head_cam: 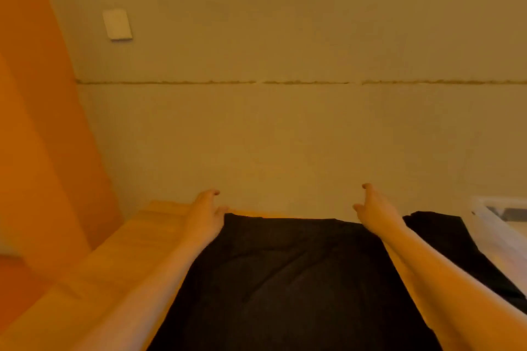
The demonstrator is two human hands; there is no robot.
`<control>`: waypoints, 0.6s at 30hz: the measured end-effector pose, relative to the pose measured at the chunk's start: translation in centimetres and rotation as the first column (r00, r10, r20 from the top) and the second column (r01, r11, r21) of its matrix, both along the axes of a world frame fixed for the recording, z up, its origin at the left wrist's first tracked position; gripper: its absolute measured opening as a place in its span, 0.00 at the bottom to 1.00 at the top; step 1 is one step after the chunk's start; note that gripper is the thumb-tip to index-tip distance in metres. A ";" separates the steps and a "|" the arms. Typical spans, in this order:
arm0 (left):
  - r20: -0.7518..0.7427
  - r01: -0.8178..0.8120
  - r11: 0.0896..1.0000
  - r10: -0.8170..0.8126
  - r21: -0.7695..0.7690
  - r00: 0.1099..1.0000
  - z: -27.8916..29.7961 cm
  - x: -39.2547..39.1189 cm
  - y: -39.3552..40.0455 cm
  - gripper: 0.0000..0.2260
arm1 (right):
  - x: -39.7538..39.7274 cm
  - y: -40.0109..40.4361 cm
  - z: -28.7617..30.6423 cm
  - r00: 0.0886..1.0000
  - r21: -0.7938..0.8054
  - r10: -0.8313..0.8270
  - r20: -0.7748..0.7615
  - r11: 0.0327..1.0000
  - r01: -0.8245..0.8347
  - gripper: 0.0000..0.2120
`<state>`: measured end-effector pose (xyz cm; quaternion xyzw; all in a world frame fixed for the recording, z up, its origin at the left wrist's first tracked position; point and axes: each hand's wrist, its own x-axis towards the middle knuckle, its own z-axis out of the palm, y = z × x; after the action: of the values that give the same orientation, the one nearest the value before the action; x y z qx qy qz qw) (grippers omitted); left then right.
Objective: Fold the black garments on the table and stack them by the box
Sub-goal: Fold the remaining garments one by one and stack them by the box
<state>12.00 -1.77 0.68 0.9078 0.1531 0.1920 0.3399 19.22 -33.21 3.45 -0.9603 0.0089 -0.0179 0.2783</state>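
A beige wall [285, 37] with a thin horizontal seam is filling most of the view, with an orange panel [34, 94] leaning in along its left side. Below it, a wooden surface [119, 251] is stretching toward the wall, and a black garment [285, 279] is lying spread flat across its middle, its far edge running close to the surface's back edge. A second black garment [445, 239] is lying just beside it on the right, next to a white box [496, 216] that is showing only partly at the right edge. Two bare forearms are reaching forward over the spread garment. The left hand [205, 208] is hovering at the garment's far left corner, fingers loosely curled and apart, thumb near the cloth; whether it is touching the fabric cannot be told. The right hand [373, 205] is hovering at the far right corner, fingers likewise relaxed and gripping nothing. A small white wall plate [117, 24] is sitting high on the wall at left.
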 end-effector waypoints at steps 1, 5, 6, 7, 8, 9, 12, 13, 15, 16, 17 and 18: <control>-0.031 0.111 0.992 -0.110 0.059 0.994 -1.2 -0.6 -1.4 0.20 | -1.0 1.2 -0.9 0.995 -0.075 0.093 -0.030 0.993 -0.095 0.27; -0.295 0.361 0.869 -0.266 0.338 0.918 -4.5 -3.1 -5.3 0.24 | -5.1 3.7 -4.2 0.912 -0.167 0.350 -0.212 0.907 -0.387 0.30; -0.345 0.374 0.857 -0.252 0.355 0.904 -5.0 -3.3 -5.4 0.25 | -5.8 3.9 -4.9 0.897 -0.209 0.369 -0.244 0.883 -0.420 0.31; -0.391 0.378 0.854 -0.231 0.358 0.891 -5.4 -3.6 -5.3 0.25 | -6.5 4.0 -5.4 0.888 -0.249 0.372 -0.269 0.864 -0.437 0.31; -0.431 0.373 0.857 -0.203 0.357 0.879 -5.8 -3.7 -4.8 0.25 | -7.0 4.1 -5.9 0.886 -0.281 0.368 -0.283 0.851 -0.443 0.32; -0.467 0.364 0.859 -0.172 0.360 0.867 -6.2 -3.8 -4.3 0.25 | -7.3 4.1 -6.5 0.888 -0.305 0.359 -0.288 0.845 -0.440 0.33; -0.515 0.325 0.867 -0.094 0.379 0.852 -7.0 -4.4 -2.7 0.26 | -8.0 3.7 -7.8 0.913 -0.360 0.316 -0.257 0.846 -0.394 0.35; -0.522 0.311 0.868 -0.072 0.387 0.850 -7.0 -4.6 -2.3 0.26 | -8.3 3.6 -8.0 0.922 -0.374 0.306 -0.239 0.847 -0.378 0.36; -0.535 0.289 0.871 -0.036 0.397 0.844 -7.1 -4.9 -1.8 0.27 | -9.0 3.3 -8.1 0.927 -0.369 0.311 -0.211 0.853 -0.370 0.48; -0.537 0.279 0.873 -0.023 0.400 0.843 -7.0 -5.0 -1.7 0.28 | -9.0 3.1 -8.1 0.926 -0.363 0.312 -0.213 0.854 -0.372 0.54; -0.538 0.269 0.875 -0.011 0.403 0.843 -7.0 -5.2 -1.6 0.28 | -9.1 2.8 -8.1 0.930 -0.363 0.304 -0.205 0.859 -0.361 0.56; -0.535 0.258 0.877 -0.001 0.406 0.845 -6.9 -5.5 -1.5 0.29 | -9.4 2.4 -8.2 0.936 -0.361 0.293 -0.194 0.866 -0.346 0.54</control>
<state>6.52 -3.31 -6.27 0.9881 0.1251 -0.0531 0.0719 9.86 -30.78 -4.71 -0.9833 -0.1358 0.0909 0.0798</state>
